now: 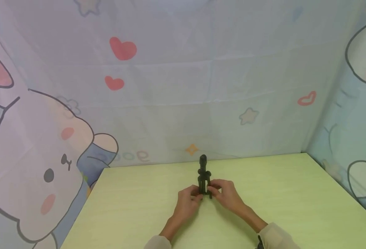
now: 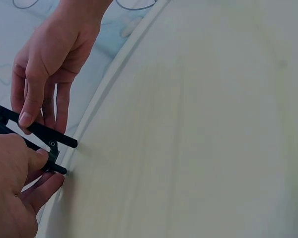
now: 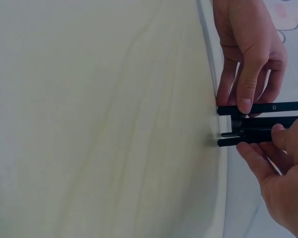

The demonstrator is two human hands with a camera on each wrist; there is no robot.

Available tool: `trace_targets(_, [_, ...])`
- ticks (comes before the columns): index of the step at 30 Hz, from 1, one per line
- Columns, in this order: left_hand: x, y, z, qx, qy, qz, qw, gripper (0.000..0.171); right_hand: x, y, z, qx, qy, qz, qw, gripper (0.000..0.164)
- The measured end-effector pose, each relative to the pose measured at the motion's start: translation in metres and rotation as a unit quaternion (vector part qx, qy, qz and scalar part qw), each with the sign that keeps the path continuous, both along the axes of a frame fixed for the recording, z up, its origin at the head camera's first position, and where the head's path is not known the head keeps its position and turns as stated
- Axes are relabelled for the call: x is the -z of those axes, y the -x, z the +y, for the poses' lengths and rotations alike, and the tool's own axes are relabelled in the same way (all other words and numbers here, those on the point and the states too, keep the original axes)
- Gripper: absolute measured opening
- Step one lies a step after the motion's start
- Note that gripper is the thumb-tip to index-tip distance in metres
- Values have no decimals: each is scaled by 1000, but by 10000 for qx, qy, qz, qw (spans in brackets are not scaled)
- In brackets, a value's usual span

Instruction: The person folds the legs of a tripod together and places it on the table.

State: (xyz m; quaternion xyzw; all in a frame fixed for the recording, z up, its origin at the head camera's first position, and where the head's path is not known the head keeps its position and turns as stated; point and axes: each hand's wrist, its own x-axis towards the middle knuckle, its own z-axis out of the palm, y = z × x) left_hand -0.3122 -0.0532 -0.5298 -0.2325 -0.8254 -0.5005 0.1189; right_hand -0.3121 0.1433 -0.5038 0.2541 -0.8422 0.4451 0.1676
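A small black tripod (image 1: 203,166) stands upright near the middle of the table, its legs pointing down. My left hand (image 1: 187,204) pinches one leg between thumb and fingers. From the other side, my right hand (image 1: 228,196) pinches another leg (image 2: 57,135) the same way. In the right wrist view the tripod (image 3: 283,107) appears sideways, its legs spread slightly apart around the centre column. The leg tips are close to the tabletop. Fingers hide parts of the legs in both wrist views.
The pale yellow-green table (image 1: 133,200) reaches back to a printed cloth (image 1: 170,121) with hearts, stars and a rabbit. More of the cloth hangs on the left and right. A dark band (image 1: 259,242) shows at the right sleeve.
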Motion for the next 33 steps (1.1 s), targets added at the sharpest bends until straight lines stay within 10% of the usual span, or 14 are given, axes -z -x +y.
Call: trace_targets(33, [-7, 6, 1, 172, 284, 105, 9994, 20, -2, 11, 10, -1241, -1073, -306, 9860, 25])
